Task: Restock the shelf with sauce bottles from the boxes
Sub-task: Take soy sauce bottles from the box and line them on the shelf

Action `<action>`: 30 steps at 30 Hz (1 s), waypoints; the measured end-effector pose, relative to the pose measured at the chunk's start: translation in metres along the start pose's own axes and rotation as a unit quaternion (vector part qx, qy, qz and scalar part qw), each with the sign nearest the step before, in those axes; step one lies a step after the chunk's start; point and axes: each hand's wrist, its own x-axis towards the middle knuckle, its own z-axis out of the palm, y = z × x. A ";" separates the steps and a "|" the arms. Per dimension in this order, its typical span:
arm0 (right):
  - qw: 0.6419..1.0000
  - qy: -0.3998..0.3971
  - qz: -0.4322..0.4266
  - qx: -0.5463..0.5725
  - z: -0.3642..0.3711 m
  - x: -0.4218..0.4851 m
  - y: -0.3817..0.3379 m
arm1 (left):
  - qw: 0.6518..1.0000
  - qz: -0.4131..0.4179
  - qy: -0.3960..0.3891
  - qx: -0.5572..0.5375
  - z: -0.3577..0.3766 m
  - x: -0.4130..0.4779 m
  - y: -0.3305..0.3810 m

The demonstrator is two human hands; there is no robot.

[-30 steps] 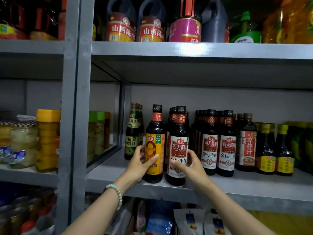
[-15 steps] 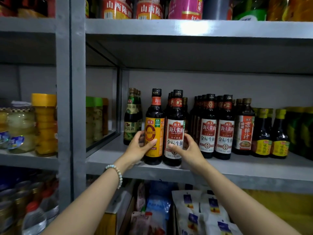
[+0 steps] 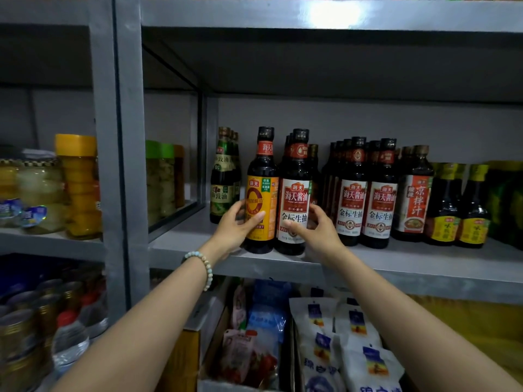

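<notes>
Orange-label bottle (image 3: 261,193) gripped by left hand (image 3: 235,224), white-label bottle (image 3: 295,199) pinched by right hand (image 3: 317,230); both stood upright at shelf (image 3: 396,267) front edge. Placement step judged in hand; next, bottles to be nudged into line, then released.

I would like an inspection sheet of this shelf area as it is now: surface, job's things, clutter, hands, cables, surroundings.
Surface: grey metal shelf, bottles upright in rows.
Job's things: dark orange-labelled sauce bottle and dark white-labelled sauce bottle, side by side near the front edge.
Clutter: nothing seen.
Hands: left hand grips the orange-labelled bottle; right hand grips the white-labelled bottle.
Cables: nothing seen.
Surroundings: yellow-lidded clear jar in the left bay; white pouches below.
</notes>
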 end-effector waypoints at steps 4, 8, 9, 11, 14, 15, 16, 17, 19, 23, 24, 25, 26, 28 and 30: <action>1.000 0.008 0.008 0.001 0.002 0.003 0.002 | 0.999 -0.004 0.036 0.007 0.003 0.002 0.000; 1.000 0.023 0.004 -0.011 0.003 0.004 0.004 | 0.998 -0.014 0.049 0.022 0.004 0.003 0.000; 1.000 0.022 0.005 -0.009 0.003 0.005 0.004 | 0.999 -0.017 0.038 0.034 0.004 0.003 -0.001; 1.000 0.014 0.008 0.004 0.002 0.004 0.004 | 0.997 -0.029 0.004 0.072 0.003 0.002 -0.002; 1.000 0.005 0.004 -0.003 0.001 0.003 0.005 | 0.994 -0.035 -0.014 0.098 0.003 0.003 -0.003; 1.000 0.006 0.003 -0.011 0.001 0.003 0.005 | 0.995 -0.034 -0.006 0.094 0.004 0.003 -0.003; 1.000 0.009 0.002 -0.016 0.001 0.003 0.006 | 0.995 -0.033 0.006 0.090 0.004 0.003 -0.003; 1.000 0.013 0.003 -0.019 0.001 0.004 0.007 | 0.995 -0.032 0.018 0.088 0.005 0.004 -0.003; 1.000 0.016 0.007 -0.020 0.001 0.006 0.008 | 0.995 -0.034 0.032 0.090 0.005 0.004 -0.003; 1.000 0.014 0.009 -0.026 0.001 0.007 0.011 | 0.994 -0.034 0.034 0.097 0.006 0.005 -0.004; 1.000 0.014 0.008 -0.026 0.001 0.007 0.011 | 0.994 -0.036 0.034 0.094 0.006 0.006 -0.005; 1.000 0.013 0.009 -0.024 0.002 0.008 0.011 | 0.995 -0.038 0.034 0.090 0.006 0.006 -0.005; 1.000 0.014 0.011 -0.022 0.002 0.008 0.011 | 0.995 -0.040 0.032 0.087 0.007 0.007 -0.005; 0.999 0.018 0.013 -0.024 0.002 0.009 0.012 | 0.995 -0.041 0.031 0.081 0.008 0.007 -0.004; 0.999 0.020 0.014 -0.027 0.003 0.010 0.012 | 0.996 -0.042 0.031 0.078 0.008 0.007 -0.004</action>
